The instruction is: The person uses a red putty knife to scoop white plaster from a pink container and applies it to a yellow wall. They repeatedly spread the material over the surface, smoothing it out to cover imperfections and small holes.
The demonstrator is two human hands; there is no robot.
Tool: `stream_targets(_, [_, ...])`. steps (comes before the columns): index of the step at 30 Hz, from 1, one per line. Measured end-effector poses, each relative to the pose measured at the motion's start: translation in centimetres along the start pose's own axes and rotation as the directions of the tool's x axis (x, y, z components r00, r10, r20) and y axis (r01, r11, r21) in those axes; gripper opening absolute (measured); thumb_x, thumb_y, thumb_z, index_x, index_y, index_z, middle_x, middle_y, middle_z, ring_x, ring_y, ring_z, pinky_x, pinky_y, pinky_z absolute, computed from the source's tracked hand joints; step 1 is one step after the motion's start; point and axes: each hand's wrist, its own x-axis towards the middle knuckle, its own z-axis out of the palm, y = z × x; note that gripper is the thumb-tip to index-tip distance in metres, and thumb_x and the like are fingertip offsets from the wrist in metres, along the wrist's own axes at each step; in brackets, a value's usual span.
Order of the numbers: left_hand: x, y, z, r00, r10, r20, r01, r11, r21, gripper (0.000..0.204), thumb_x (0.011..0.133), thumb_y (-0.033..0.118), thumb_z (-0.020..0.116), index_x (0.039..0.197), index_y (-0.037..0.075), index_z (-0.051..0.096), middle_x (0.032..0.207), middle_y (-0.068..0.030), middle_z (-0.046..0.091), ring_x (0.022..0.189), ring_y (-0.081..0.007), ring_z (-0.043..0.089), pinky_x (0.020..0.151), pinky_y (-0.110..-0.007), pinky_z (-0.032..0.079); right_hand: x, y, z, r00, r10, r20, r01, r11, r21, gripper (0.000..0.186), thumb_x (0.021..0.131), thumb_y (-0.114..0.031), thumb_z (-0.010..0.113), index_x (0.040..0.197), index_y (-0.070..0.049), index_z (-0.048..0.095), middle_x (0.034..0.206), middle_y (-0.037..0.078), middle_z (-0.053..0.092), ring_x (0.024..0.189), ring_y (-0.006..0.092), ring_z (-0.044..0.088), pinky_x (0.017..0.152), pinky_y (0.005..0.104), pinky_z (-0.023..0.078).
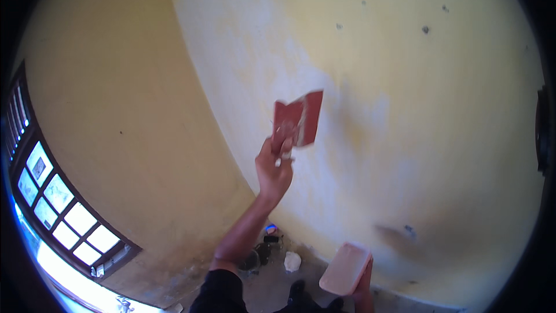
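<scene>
Raised in front of the wall, my left hand (274, 168) is closed around the lower end of a red putty spreader (311, 117). Whitish paste smears the spreader's face and some of my fingers. Its blade stands apart from the hand, tilted upward; whether it touches the wall I cannot tell. Lower and to the right, my right hand (364, 287) grips the side of a pinkish rectangular tub (346, 268), its fingers partly hidden. The tub's inside looks pale. Uneven white patches cover part of the yellow wall (394, 139) around the corner side.
A tan wall (127, 110) meets the patched one at a corner on the left. A dark-framed window (63, 208) is at far left. On the floor by the corner lie a white lump (292, 261) and dark items (262, 253). Small holes mark the wall.
</scene>
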Motion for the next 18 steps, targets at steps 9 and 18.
stream_targets(9, [-21.2,-4.8,-1.3,0.685,-0.681,0.258,0.683,0.724,0.099,0.030,0.100,0.026,0.062,0.099,-0.003,0.069,0.076,-0.0002,0.064,0.064,-0.0066,0.052,0.055,-0.024,0.042,4.5,0.5,0.9,0.981,-0.031,-0.193,0.028,0.999,-0.020,0.066,0.100,-0.060,0.039,0.147,-0.013,0.040,0.140,0.007,0.054,0.128,0.0232,0.053,0.109,0.0439,0.042])
stream_targets(18, [-24.0,-3.3,-0.5,0.798,-0.379,0.468,0.034,0.805,0.593,0.022,0.084,0.010,0.067,0.106,0.010,0.071,0.084,-0.0063,0.067,0.068,-0.0284,0.068,0.060,-0.038,0.055,6.2,2.8,-0.3,0.977,0.047,-0.210,-0.037,0.998,0.052,0.072,0.098,-0.069,0.031,0.145,-0.016,0.044,0.137,0.007,0.057,0.122,0.0245,0.058,0.104,0.0430,0.048])
